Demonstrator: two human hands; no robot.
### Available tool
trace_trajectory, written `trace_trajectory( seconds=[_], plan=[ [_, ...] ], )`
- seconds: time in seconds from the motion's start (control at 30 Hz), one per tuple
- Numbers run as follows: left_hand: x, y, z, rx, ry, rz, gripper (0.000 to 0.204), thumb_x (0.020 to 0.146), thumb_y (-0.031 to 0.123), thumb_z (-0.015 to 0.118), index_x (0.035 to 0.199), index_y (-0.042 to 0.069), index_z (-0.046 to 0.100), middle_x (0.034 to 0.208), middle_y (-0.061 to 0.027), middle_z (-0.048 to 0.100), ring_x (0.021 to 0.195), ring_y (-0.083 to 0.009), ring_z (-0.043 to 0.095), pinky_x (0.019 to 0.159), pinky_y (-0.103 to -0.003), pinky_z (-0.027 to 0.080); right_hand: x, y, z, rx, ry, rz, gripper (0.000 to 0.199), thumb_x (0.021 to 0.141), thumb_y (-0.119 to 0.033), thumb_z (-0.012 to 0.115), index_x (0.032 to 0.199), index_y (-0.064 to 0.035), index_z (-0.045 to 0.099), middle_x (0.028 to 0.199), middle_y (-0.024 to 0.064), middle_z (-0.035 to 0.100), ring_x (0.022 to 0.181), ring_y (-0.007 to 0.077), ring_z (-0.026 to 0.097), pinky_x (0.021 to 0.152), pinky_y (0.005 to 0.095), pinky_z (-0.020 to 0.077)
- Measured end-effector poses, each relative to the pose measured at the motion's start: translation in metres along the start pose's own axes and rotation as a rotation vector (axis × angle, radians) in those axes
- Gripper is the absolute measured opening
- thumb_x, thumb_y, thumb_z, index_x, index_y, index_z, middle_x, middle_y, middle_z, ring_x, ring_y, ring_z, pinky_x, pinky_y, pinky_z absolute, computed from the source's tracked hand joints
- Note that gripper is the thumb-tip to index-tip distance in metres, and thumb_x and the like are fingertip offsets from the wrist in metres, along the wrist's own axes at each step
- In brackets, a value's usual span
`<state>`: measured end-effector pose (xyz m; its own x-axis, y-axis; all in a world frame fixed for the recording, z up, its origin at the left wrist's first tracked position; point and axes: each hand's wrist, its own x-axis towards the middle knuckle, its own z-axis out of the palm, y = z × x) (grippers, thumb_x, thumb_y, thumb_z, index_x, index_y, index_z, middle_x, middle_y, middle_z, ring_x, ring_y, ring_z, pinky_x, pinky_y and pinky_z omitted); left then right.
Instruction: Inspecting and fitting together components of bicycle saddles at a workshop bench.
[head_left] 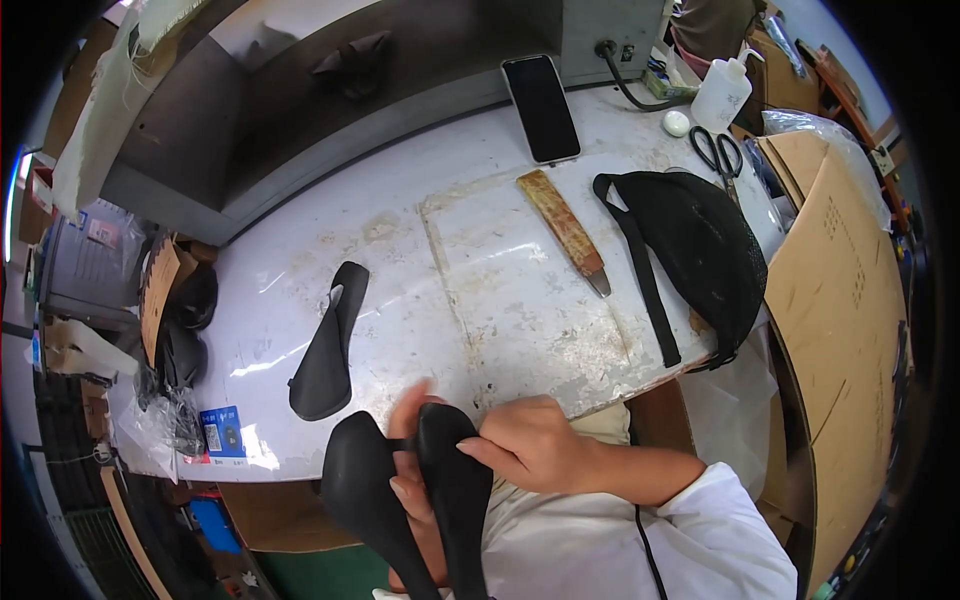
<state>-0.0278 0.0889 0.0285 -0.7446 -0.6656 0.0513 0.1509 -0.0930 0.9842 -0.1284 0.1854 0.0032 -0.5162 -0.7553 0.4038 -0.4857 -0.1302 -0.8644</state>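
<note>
Gripping a pair of smooth black shoe pieces, the left hand threads its fingers between them; the right hand, curled, sets its thumb on one edge, whether pinching I cannot tell. Beyond the left hand, a folded black piece lies on the counter; beyond the right, a wrapped-handle knife.

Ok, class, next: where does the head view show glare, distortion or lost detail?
Head view: white glare streaks the worn white tabletop, mostly at its left; head view: fisheye distortion bows the large brown cardboard panel at right; head view: the two held, smooth black spoon-shaped pieces show faint sheen but little surface detail.
</note>
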Motion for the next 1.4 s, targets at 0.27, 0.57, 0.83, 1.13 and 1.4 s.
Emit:
trace_trajectory(
  seconds=[0.27, 0.57, 0.83, 1.13, 1.4],
  plan=[
    [0.011, -0.024, -0.002, -0.668, 0.011, -0.201, 0.08, 0.087, 0.082, 0.023, 0.078, 0.005, 0.042, 0.077, -0.0042, 0.045, 0.072, -0.0149, 0.038, 0.066, -0.028, 0.03, 0.012, -0.002, 0.008, -0.105, 0.092, -0.144, 0.028, 0.085, -0.018, 0.071, 0.07, -0.0052, 0.053, 0.059, 0.0099, 0.054, 0.05, 0.0287, 0.057, 0.046, 0.0396, 0.0435],
    [0.005, -0.043, -0.027, -0.655, 0.033, -0.338, 0.072, 0.09, 0.075, 0.038, 0.079, 0.004, 0.047, 0.069, 0.0008, 0.045, 0.061, -0.0099, 0.042, 0.056, -0.024, 0.034, 0.009, -0.001, 0.002, 0.475, -0.2, 0.44, 0.029, 0.098, -0.022, 0.057, 0.081, 0.0007, 0.053, 0.06, 0.0134, 0.052, 0.052, 0.0247, 0.047, 0.053, 0.0314, 0.0392],
    [0.009, -0.021, 0.004, -0.476, 0.307, -0.292, 0.068, 0.092, 0.071, 0.036, 0.085, 0.005, 0.048, 0.076, -0.0061, 0.048, 0.073, -0.0173, 0.044, 0.071, -0.03, 0.037, 0.01, -0.004, 0.001, 0.265, -0.038, 0.211, 0.023, 0.096, -0.019, 0.06, 0.084, 0.0001, 0.054, 0.071, 0.0144, 0.058, 0.058, 0.0294, 0.056, 0.057, 0.0359, 0.0444],
    [0.014, -0.035, -0.013, -0.477, 0.059, -0.103, 0.074, 0.09, 0.078, 0.024, 0.093, 0.007, 0.046, 0.076, -0.0114, 0.048, 0.065, -0.0195, 0.045, 0.062, -0.031, 0.039, -0.001, 0.003, 0.01, -0.004, -0.04, -0.066, 0.017, 0.091, -0.013, 0.064, 0.08, -0.0034, 0.056, 0.064, 0.0103, 0.053, 0.054, 0.0268, 0.056, 0.05, 0.0347, 0.0439],
    [0.016, -0.031, -0.014, -0.721, 0.078, -0.162, 0.07, 0.088, 0.079, 0.031, 0.09, 0.012, 0.052, 0.074, -0.007, 0.044, 0.062, -0.0203, 0.041, 0.058, -0.032, 0.035, 0.001, 0.0, 0.007, 0.128, 0.002, -0.065, 0.016, 0.09, -0.013, 0.065, 0.082, -0.0021, 0.057, 0.067, 0.0086, 0.055, 0.056, 0.0279, 0.058, 0.05, 0.0363, 0.0451]
  ],
)
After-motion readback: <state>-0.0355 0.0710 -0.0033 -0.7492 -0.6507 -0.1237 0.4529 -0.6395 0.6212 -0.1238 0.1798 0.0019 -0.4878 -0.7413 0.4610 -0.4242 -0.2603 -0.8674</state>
